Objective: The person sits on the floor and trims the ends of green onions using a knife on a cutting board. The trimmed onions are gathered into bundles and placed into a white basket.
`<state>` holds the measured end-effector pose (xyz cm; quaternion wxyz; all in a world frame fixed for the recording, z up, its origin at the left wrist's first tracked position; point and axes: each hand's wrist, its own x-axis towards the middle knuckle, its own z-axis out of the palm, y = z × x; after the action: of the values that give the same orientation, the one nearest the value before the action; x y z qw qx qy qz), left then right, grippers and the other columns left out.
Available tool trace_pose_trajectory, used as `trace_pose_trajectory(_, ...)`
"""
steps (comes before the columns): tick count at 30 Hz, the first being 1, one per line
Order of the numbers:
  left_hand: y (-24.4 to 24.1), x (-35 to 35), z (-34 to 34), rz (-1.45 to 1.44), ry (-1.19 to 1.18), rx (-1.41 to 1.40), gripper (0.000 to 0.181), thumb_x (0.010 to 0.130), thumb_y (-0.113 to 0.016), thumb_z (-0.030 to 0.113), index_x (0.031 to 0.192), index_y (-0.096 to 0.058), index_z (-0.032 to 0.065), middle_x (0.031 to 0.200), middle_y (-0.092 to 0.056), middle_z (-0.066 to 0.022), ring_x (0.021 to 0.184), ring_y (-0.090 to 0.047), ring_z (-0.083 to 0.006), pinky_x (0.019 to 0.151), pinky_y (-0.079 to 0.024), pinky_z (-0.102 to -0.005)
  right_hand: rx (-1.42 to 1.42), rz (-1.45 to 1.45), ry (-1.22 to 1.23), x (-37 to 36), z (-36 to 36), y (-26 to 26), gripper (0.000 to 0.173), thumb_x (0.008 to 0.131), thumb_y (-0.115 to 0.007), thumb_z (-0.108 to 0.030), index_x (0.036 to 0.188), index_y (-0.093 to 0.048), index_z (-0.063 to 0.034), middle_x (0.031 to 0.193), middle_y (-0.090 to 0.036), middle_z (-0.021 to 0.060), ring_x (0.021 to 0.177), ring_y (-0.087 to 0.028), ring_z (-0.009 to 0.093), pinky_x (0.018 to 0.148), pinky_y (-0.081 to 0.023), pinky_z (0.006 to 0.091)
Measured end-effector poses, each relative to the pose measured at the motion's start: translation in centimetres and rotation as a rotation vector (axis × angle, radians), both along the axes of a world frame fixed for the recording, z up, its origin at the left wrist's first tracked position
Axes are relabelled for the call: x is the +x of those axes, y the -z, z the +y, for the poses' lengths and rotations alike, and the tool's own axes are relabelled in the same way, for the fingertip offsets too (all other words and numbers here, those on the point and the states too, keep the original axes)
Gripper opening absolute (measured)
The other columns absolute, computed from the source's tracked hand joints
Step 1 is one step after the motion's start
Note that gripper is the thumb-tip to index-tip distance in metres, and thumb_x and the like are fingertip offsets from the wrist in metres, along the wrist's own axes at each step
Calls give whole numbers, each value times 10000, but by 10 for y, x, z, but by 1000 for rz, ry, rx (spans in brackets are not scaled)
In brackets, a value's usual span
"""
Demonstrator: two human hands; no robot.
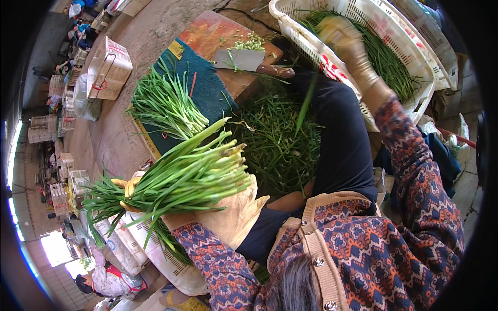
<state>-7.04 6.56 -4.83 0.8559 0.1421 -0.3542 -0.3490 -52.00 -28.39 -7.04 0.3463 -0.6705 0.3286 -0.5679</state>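
Observation:
My left hand (130,190), in a yellowish glove, grips a thick bunch of green chive-like stalks (186,179), pale cut ends pointing right. It is over my left leg, above a pale cloth (237,214). My right hand (340,33), gloved and motion-blurred, is over long thin greens (389,66) in a white plastic crate (290,23); whether it holds any is unclear. Another bunch of chives (171,109) lies on a teal mat (202,87). A cleaver (243,60) with a wooden handle rests flat on the reddish board (202,33), beside chopped stalk ends (251,42).
Loose green trimmings (280,144) pile up between the board and my legs. One blurred leaf (307,103) hangs above them. A white crate (175,268) stands by my left arm. Stacked crates (111,68) line the floor at left. Another person (113,282) sits at the lower left.

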Motion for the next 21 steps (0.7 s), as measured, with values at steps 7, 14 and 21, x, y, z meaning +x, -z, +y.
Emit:
trace_pose_trajectory(7,-3,6,1,40,-4,106,583,847,-645,349,1311,-423,74,895,-530,19,858,-501,-112,943,-405,-339,250,399,-1011,162,102,-27,612,830,-664,-426,1309,-547,-63,1253,-600,173,1167,-563,273,977,-448,367)
trace_pose_trajectory(14,-1,5,-16,167,1,216,528,814,-673,359,1222,-495,76,914,-536,5,864,-507,-119,898,-432,-321,595,277,-1435,233,152,13,493,906,-578,-367,1258,-532,-26,1074,-658,156,913,-648,232,754,-528,339)
trace_pose_trajectory(21,-3,9,-13,291,-23,270,476,782,-701,368,1134,-566,77,933,-541,-8,870,-513,-125,854,-459,-302,285,708,-1048,167,136,-19,296,922,-520,-268,890,-633,4,752,-667,152,706,-664,234,678,-530,361)
